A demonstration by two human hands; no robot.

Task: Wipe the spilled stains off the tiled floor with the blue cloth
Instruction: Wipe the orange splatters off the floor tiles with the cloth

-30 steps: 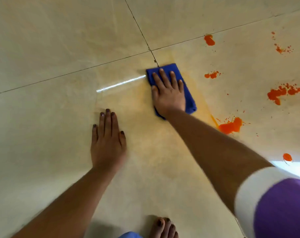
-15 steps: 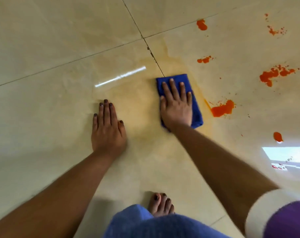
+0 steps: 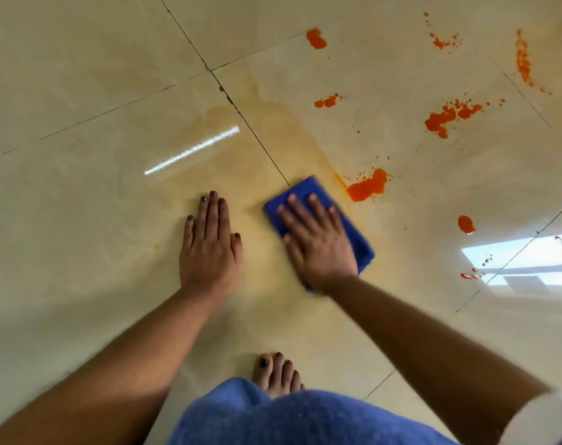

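The wiping step is judged to be under way: the folded blue cloth is pressed flat on the tiled floor under the right hand, whose fingers are spread and laid straight over the fabric, not curled around it, so the cloth is pinned by pressure and is not gripped. The left hand is planted palm-down on the bare tile just beside the cloth, fingers extended and close together, nothing held; it is judged to serve as a brace. A pale orange film is seen across the tiles around and beyond both hands, which suggests that this patch is smeared but not yet clean. One cloth and two hands are counted, plus one bare foot near the lower edge. Of the solid orange stains, about seven separate groups are counted: the nearest splash just beyond the cloth's far right corner, a small drop to the right, a large spatter, a small pair, a blob and two speckled trails farther off. The next move is judged to call for the cloth being pushed forward and to the right over the nearest splash, with pressure kept even so the pigment is lifted, not spread.
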